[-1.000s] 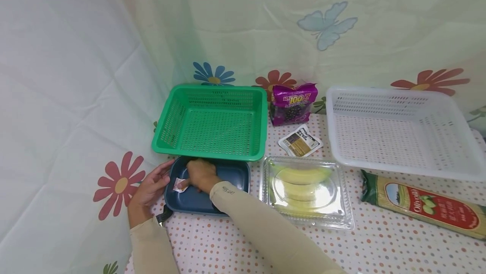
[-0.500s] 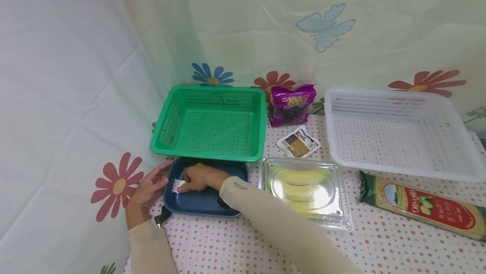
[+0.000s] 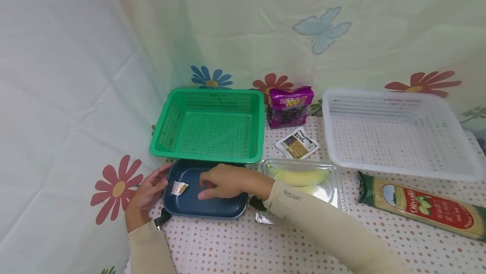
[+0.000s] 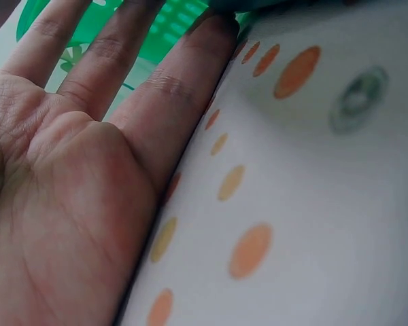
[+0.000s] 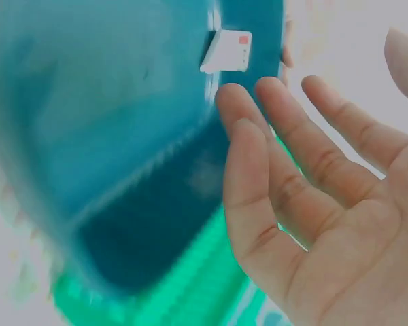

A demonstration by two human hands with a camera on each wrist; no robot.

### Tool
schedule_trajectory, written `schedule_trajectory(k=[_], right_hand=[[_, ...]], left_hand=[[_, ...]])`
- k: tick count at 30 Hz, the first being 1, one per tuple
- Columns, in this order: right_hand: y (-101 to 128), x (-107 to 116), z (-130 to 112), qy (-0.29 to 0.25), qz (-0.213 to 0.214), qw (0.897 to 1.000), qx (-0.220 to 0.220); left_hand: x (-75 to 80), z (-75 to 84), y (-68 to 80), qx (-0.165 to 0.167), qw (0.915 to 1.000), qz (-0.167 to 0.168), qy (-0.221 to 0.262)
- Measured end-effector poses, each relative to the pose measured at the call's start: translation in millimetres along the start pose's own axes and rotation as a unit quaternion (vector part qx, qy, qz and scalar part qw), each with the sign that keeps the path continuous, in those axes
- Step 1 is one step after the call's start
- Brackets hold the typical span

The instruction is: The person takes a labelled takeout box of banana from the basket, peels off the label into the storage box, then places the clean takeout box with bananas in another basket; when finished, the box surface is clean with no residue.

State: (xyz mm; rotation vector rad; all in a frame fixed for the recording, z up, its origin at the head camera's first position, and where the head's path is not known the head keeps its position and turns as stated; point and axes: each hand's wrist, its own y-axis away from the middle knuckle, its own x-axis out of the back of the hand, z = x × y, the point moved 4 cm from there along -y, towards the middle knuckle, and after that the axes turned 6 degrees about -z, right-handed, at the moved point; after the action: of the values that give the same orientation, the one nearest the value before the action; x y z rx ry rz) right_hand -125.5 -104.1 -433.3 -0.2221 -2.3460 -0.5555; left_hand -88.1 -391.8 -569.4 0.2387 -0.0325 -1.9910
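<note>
In the head view a dark blue rectangular tray [image 3: 195, 205] sits in front of the green basket. A small white packet with coloured print [image 3: 179, 188] lies inside, near its left end. My left hand [image 3: 147, 192] is at the tray's left side, fingertips right at the rim; the left wrist view shows its palm and straight fingers. Over the middle of the tray is my right hand [image 3: 225, 182], apart from the packet. The right wrist view shows that hand [image 5: 306, 183] with loosely bent fingers, thumb apart and nothing in its grasp.
Behind the tray stands a green basket [image 3: 206, 158], with a white basket [image 3: 402, 170] at the right. Also about are a purple candy bag [image 3: 290, 107], a flat sachet [image 3: 298, 143], a clear box of bananas [image 3: 300, 177] under the right forearm, and a spaghetti pack [image 3: 425, 206].
My right hand has let go of the small packet, which stays at the tray's left end, and has moved right with its fingers loosened. The left hand keeps its place at the rim.
</note>
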Motion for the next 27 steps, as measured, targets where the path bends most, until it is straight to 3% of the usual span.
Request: schedule_trajectory(k=[6,9,14,17,22,27], right_hand=[[69,19,19,0.004,0.061,0.998,-0.008],[107,28,36,-0.002,0.113,0.993,-0.025],[170,36,62,-0.007,0.207,0.976,-0.065],[204,35,74,0.011,0.246,0.964,-0.098],[254,27,87,0.061,0.298,0.944,-0.13],[288,16,100,0.097,0.333,0.925,-0.155]], left_hand=[[0.1,-1.2,-0.3,-0.012,0.9999,-0.007,0.003],[1.1,-2.1,-0.4,-0.017,0.9998,-0.01,0.002],[1.8,0.7,1.5,0.008,0.9998,-0.009,-0.017],[0.3,9.5,5.6,0.037,0.9972,0.014,-0.063],[-16.2,49.3,15.9,0.054,0.9774,0.048,-0.199],[-53.1,104.6,15.0,0.033,0.9398,0.082,-0.33]])
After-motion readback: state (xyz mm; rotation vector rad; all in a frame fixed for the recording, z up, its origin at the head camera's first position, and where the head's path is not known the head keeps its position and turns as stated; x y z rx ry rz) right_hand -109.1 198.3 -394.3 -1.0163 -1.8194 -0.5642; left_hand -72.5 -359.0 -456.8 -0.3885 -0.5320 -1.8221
